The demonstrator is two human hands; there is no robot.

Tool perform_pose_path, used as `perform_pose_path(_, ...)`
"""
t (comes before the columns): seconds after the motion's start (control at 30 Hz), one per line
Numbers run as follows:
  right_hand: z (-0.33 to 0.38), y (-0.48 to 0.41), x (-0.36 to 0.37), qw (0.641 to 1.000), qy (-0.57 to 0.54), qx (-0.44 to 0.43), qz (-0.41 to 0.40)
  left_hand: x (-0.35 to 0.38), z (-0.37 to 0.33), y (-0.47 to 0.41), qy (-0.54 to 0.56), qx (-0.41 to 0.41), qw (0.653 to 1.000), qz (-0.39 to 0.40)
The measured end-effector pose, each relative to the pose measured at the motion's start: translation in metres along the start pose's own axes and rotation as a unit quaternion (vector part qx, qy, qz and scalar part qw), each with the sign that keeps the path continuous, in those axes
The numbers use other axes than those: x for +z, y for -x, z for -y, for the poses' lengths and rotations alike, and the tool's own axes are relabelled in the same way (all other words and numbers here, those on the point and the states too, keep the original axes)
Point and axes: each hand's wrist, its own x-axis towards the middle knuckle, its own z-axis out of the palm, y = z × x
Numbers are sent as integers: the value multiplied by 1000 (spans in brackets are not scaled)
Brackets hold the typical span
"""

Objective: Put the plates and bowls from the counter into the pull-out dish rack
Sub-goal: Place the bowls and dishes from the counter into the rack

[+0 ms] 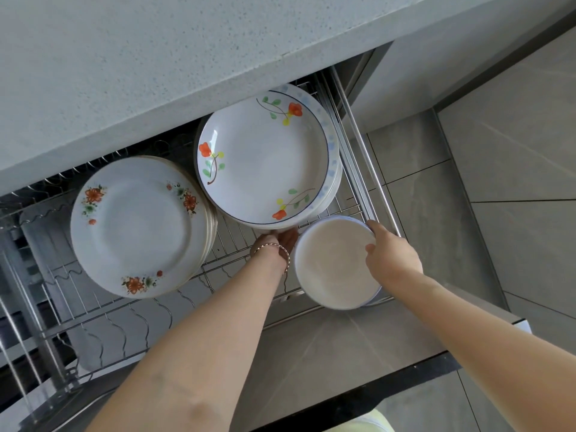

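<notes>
The wire pull-out dish rack (224, 244) stands open below the grey counter (156, 73). On its left lies a stack of white plates with orange flowers (137, 226). Toward the back right is a stack of deeper plates with red and yellow flowers (265, 160). My left hand (277, 241) reaches under the near edge of that stack, its fingers hidden beneath it. A stack of plain white bowls with blue rims (333, 263) sits at the rack's front right corner. My right hand (389, 254) grips its right rim, thumb inside the top bowl.
A steel rail (367, 163) runs along the rack's right side. Upright wire plate dividers (124, 319) line the rack's front left. The drawer's front panel (343, 353) lies below the bowls, and grey floor tiles (514, 182) spread to the right.
</notes>
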Motion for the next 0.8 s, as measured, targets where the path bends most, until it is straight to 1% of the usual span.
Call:
perform_pose_path(0.03,2,-2,2,1000,-1,5,-2,-2,-2,0,7,10,1000,3)
perform_pose_path(0.1,6,-6,8,1000,4,18,-1,-6,-2,-4,20,-1,1000,22)
perform_pose_path(0.13,8,-8,11,1000,6,26,2,-8,-1,-2,-15,-4,1000,27)
perform_pose_path(0.17,9,-10,15,999,2,34,8,-10,1,2,-79,1,996,36)
perform_pose_path(0.2,9,-12,17,999,-15,42,19,-12,5,2,-168,16,985,45)
perform_pose_path(0.23,8,-13,19,997,-43,48,31,-14,9,6,-265,39,962,61)
perform_pose_path(0.27,6,-14,21,995,-76,56,41,-17,12,12,-352,64,930,79)
perform_pose_path(0.33,2,-11,22,987,-133,81,33,-19,22,26,-455,121,876,110)
perform_pose_path(0.37,2,-8,22,983,-153,95,20,-20,27,26,-482,140,857,113)
perform_pose_path(0.4,2,-6,22,979,-171,108,9,-20,31,25,-494,161,847,112)
perform_pose_path(0.43,4,-3,22,975,-186,121,1,-22,34,24,-494,171,845,112)
perform_pose_path(0.57,15,3,21,963,-204,174,-9,-26,38,22,-459,168,863,128)
perform_pose_path(0.6,19,6,20,963,-198,185,-3,-27,39,22,-460,171,862,126)
perform_pose_path(0.7,26,17,21,973,-145,180,11,-27,38,24,-489,180,845,117)
perform_pose_path(0.77,26,26,22,987,-72,142,11,-27,35,32,-507,166,836,131)
perform_pose_path(0.8,25,29,21,992,-35,123,9,-29,32,38,-533,160,820,135)
